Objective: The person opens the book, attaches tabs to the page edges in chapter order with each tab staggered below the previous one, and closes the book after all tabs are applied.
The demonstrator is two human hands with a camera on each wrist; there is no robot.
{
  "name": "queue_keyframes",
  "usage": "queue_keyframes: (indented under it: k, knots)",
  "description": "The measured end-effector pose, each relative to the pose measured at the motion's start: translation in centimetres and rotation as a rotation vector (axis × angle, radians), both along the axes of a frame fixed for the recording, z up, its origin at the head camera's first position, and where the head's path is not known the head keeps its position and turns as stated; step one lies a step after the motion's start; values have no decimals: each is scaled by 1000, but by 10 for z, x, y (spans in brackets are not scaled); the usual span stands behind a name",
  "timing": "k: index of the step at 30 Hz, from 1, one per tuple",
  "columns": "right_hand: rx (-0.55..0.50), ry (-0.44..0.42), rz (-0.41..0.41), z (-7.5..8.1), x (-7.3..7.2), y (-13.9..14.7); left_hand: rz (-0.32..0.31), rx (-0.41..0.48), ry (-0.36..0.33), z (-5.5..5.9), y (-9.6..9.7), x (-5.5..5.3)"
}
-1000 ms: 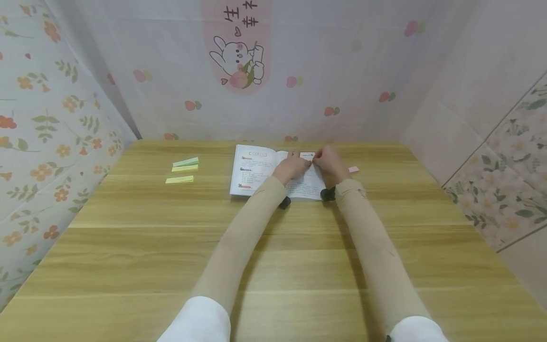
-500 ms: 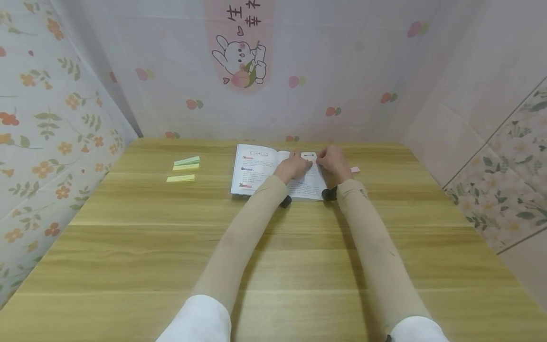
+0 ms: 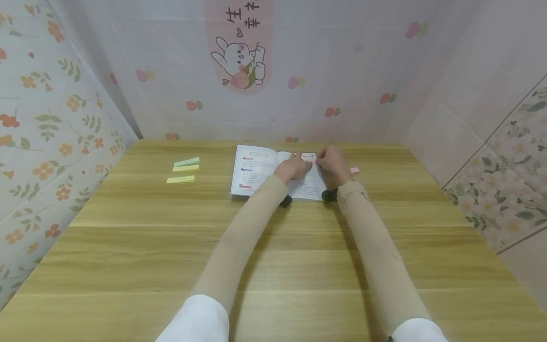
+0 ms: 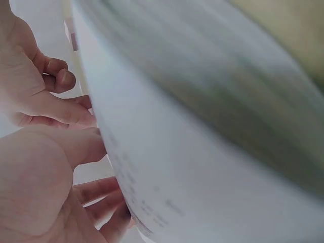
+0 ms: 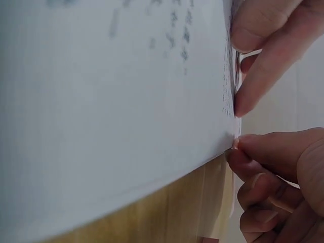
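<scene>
Open book (image 3: 255,171): print appearing too small to read; the left hand (image 3: 292,168) is covering part of its right page;
Pinkish tab (image 5: 236,143): mostly hiding between fingertips of the right hand (image 3: 334,165);
Pink strip (image 3: 355,170): details blurring beside that hand.

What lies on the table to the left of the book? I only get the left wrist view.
Observer: The head view shows green and yellow paper strips lying on the table, apart from the open book.

Operator: Good. My view doesn't show me the fingertips of the right hand well. How do they stand?

Observer: In the right wrist view its thumb and forefinger meet at the edge of the page, with a small pinkish bit showing at the tips; it is too small to tell what it is.
</scene>
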State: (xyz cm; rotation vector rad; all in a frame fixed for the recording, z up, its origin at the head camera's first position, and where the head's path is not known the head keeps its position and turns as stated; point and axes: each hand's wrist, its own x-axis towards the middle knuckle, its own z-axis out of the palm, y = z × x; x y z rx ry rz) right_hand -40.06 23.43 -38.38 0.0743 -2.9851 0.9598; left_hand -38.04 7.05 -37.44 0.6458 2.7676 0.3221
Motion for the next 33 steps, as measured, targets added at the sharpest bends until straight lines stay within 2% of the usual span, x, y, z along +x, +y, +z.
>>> queue_keyframes:
  k: [4,7,10,14,16,20,25,33]
  knots:
    - [-20,4,10,1,3,2,-31,-28,31,2,0,2]
    - [-36,13,24,0,3,5,0,-6,47,2,0,4]
    - [-62,25,50,-2,3,8,4,1,75,3,-1,5]
    - [-103,22,62,-3,5,11,-42,-6,117,4,-8,7]
    - [-117,12,54,-2,7,12,-43,-3,122,6,-13,9]
    - [-127,3,41,2,11,12,-11,38,111,8,-25,11]
    - [-82,46,73,8,16,10,12,96,108,9,-38,12]
    - [-55,39,144,20,27,3,38,62,181,8,-50,14]
